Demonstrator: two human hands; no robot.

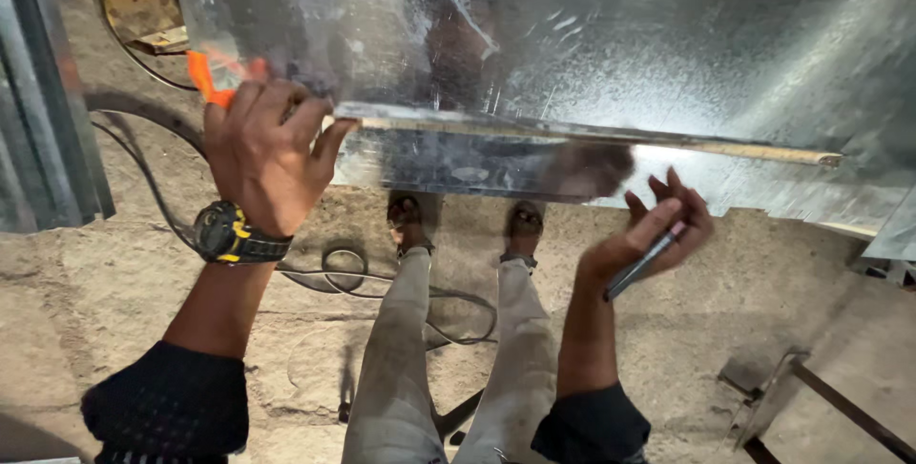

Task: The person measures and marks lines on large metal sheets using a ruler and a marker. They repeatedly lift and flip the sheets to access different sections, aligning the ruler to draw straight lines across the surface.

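under the metal sheet [572, 35], cables [343, 268] cross the floor [95, 283].

Shiny galvanized sheet [572, 35], ruler [592, 135] across it.

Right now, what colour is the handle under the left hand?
Orange handle, seen in the head view beside the left hand.

Single head-worn view, steeply downward and close over both hands, sheet metal [572, 35] and floor [114, 283]
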